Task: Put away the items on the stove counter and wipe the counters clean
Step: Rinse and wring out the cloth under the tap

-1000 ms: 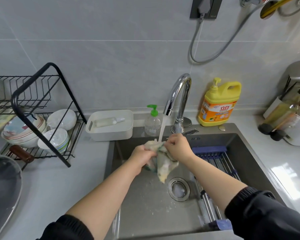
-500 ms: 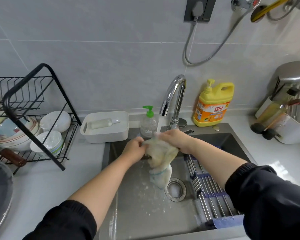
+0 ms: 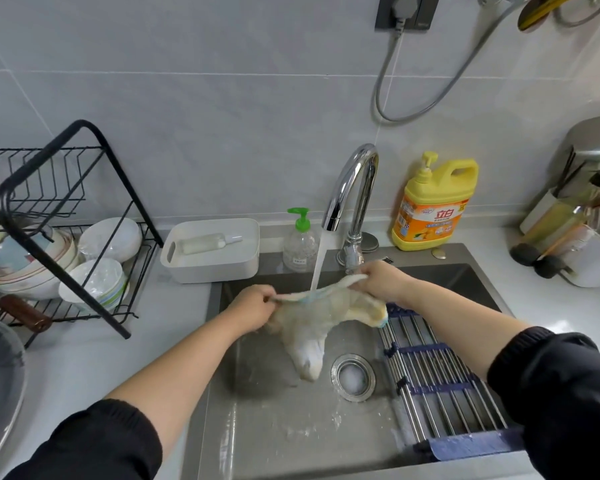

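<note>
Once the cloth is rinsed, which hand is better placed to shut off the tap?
Probably the right hand: it holds the cloth right beside the faucet base, while the left hand grips the far end, farther off.

Glossy chrome faucet (image 3: 352, 188), matt steel sink (image 3: 274, 427), soft wet cloth (image 3: 312, 320), shiny yellow plastic bottle (image 3: 433, 202).

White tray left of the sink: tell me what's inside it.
The white tray holds one clear spray bottle lying on its side, nozzle pointing right. The tray's near wall hides the floor at that side, so anything low there cannot be seen.
</note>
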Available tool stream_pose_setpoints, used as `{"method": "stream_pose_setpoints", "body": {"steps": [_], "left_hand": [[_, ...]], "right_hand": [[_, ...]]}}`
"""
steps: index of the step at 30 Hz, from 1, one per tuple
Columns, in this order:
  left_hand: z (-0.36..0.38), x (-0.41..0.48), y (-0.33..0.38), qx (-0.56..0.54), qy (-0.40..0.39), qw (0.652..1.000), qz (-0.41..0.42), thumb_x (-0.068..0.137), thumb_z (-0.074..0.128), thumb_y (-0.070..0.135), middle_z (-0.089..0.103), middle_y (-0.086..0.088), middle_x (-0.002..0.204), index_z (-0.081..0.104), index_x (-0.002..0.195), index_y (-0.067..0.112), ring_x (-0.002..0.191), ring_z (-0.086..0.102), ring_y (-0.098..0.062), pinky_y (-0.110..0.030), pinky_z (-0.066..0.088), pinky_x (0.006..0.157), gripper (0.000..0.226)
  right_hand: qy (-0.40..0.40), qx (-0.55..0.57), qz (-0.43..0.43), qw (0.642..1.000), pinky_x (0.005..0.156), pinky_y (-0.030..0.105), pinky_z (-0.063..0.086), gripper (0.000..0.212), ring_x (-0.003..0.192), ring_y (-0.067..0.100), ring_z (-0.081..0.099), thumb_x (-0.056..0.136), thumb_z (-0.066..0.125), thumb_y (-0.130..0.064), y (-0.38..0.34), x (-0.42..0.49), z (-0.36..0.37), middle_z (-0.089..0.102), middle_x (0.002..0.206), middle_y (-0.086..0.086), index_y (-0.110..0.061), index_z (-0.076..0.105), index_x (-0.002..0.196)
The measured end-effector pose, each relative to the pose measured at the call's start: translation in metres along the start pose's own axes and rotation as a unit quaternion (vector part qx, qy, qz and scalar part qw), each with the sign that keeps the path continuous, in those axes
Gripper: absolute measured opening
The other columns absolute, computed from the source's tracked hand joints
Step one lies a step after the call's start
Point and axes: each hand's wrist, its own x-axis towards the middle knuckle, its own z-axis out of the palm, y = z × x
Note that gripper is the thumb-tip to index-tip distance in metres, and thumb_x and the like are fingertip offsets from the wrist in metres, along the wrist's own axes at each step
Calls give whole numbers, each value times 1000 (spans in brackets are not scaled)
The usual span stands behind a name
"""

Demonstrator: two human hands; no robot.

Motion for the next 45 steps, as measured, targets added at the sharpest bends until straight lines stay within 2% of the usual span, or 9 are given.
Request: {"method": "stream_pose_setpoints", "body": {"steps": [4, 9, 13, 18, 23, 28, 34, 41, 45], "left_hand": [[5, -3, 42, -93, 36, 991, 92, 87, 55, 1, 62, 5, 77, 68, 81, 18, 75, 54, -13, -20, 39, 62, 22], [6, -5, 52, -201, 31, 968, 148, 81, 69, 2, 62, 2, 101, 60, 105, 17, 95, 56, -12, -16, 43, 83, 29], [25, -4, 26, -328, 2, 942, 70, 68, 81, 2, 58, 2, 114, 43, 122, 20, 105, 57, -10, -17, 47, 90, 69], [56, 3, 7, -207, 15, 977, -46, 78, 72, 11, 64, 8, 71, 66, 80, 22, 68, 60, -11, -25, 47, 67, 13], [50, 10, 22, -509, 13, 857, -81, 80, 39, -21, 60, -12, 78, 58, 91, 5, 69, 58, -22, -25, 49, 59, 34], [49, 1, 37, -639, -84, 754, -126, 86, 36, 2, 60, -19, 79, 60, 89, 0, 72, 62, -27, -34, 52, 69, 25], [61, 6, 41, -512, 0, 828, -228, 94, 50, 38, 66, -11, 80, 64, 85, 10, 84, 61, -26, -33, 47, 81, 33], [57, 8, 36, -480, 7, 838, -260, 66, 70, 35, 69, -9, 77, 71, 69, 13, 76, 64, -24, -31, 53, 77, 22], [51, 7, 21, -484, 6, 835, -261, 87, 54, 22, 63, -8, 73, 71, 92, 7, 50, 54, -18, -20, 38, 42, 23]], "right_hand": [[-61, 82, -75, 992, 68, 20, 44, 46, 86, 15, 56, 81, 62, -3, -23, -11, 21, 56, 90, -5, -17, 54, 124], [-31, -86, -136, 986, 77, 31, 44, 9, 78, 16, 51, 87, 61, -19, -53, -9, 38, 61, 83, 6, -11, 65, 88], [-109, 379, -86, 915, 60, 27, 49, 16, 59, 15, 59, 89, 56, -2, -47, -3, 42, 66, 69, 8, -7, 64, 76], [-158, 583, -80, 793, 82, 41, 53, 15, 88, 31, 63, 89, 52, -8, -30, 0, 33, 67, 93, 19, 1, 59, 98], [-62, 660, 162, 730, 78, 47, 54, 20, 79, 30, 67, 88, 48, -11, 39, -1, 77, 69, 88, 15, -5, 58, 104], [-85, 690, 176, 697, 89, 43, 45, 39, 87, 31, 63, 93, 38, -30, 24, -1, 112, 67, 100, 17, -6, 66, 106], [155, 267, 17, 951, 70, 33, 40, 18, 90, 29, 57, 98, 38, -26, -20, -3, 114, 61, 95, 13, -10, 47, 98], [107, 236, 104, 960, 86, 32, 49, 36, 101, 28, 60, 96, 45, -34, -30, 26, 112, 62, 104, 14, -3, 59, 108], [48, 339, 186, 921, 92, 36, 49, 48, 105, 31, 60, 95, 47, -42, -17, 26, 105, 63, 113, 17, 1, 58, 113]]}}
